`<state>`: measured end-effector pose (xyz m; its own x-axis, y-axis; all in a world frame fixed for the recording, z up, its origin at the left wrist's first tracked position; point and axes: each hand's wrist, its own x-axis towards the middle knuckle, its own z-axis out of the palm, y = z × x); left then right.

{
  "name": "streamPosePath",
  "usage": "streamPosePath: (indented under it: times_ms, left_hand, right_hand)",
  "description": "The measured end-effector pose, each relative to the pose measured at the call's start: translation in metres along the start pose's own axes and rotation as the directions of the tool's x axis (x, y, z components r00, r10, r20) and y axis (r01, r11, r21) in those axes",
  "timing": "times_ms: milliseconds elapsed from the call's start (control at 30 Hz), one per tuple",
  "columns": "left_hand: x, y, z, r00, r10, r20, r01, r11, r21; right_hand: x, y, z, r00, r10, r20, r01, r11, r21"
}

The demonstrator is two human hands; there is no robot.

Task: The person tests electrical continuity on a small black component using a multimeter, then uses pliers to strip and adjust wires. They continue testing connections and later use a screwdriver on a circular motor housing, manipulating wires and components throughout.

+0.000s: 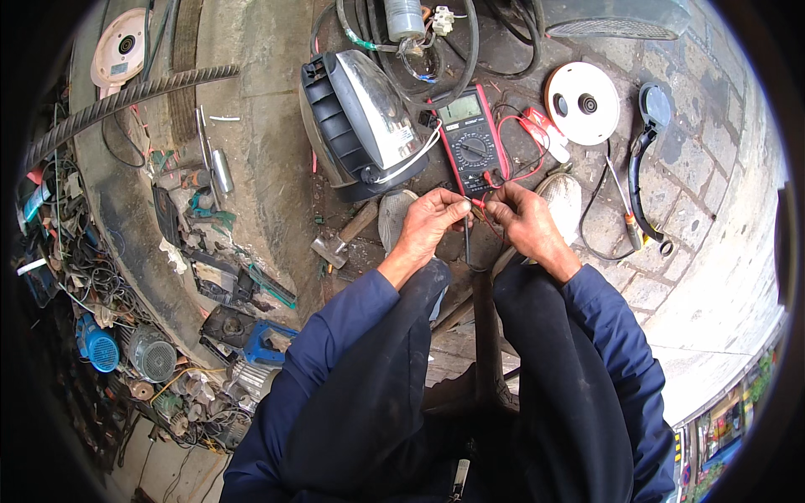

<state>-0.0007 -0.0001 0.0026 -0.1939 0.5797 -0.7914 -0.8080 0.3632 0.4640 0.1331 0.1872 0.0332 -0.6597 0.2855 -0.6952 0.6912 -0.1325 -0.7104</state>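
Observation:
A red-cased multimeter [475, 141] lies on the ground in front of me, its red lead [518, 149] looping to the right. My left hand [429, 221] pinches a red probe tip near the meter's lower edge. My right hand [524, 220] is pinched on a thin wire or probe, fingertips almost touching those of the left hand. A black lead [466, 243] hangs down between both hands. Just left of the meter lies an appliance housing with a shiny metal shell and black ribbed side [362, 121].
A hammer [340, 241] lies by my left shoe. A white round disc [582, 102], a screwdriver [625, 214] and a black curved part [644, 180] sit to the right. Black cables and a grey cylinder [404, 18] are at the top. Scrap motors, wires and tools pile up at left.

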Motion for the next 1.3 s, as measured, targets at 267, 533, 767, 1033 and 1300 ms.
streamPosePath:
  times_ms: [267, 533, 767, 1033, 1300]
  left_hand:
    - [0.0001, 0.0016, 0.0013, 0.999, -0.014, -0.029, 0.015, 1.0, 0.013]
    - [0.0031, -0.001, -0.0015, 1.0, -0.014, -0.005, 0.014, 1.0, 0.004]
    - [0.0037, -0.0025, -0.0038, 1.0, -0.012, 0.025, 0.013, 0.998, -0.053]
    - [0.0034, -0.002, -0.003, 0.999, -0.021, 0.025, 0.022, 0.999, -0.045]
    - [0.003, -0.0004, -0.0016, 0.999, -0.018, 0.027, 0.019, 0.999, -0.049]
  right_hand:
    - [0.0001, 0.0041, 0.0028, 1.0, -0.009, 0.015, 0.009, 1.0, -0.025]
    - [-0.0002, 0.0031, 0.0024, 1.0, -0.016, 0.021, 0.017, 0.999, -0.04]
    - [-0.0009, 0.0006, 0.0013, 0.999, -0.01, 0.04, 0.011, 1.0, -0.026]
    - [-0.001, 0.0017, 0.0019, 0.999, -0.022, 0.032, 0.023, 0.999, -0.033]
    - [-0.0008, -0.0015, 0.0012, 0.999, 0.035, 0.038, -0.034, 0.999, -0.025]
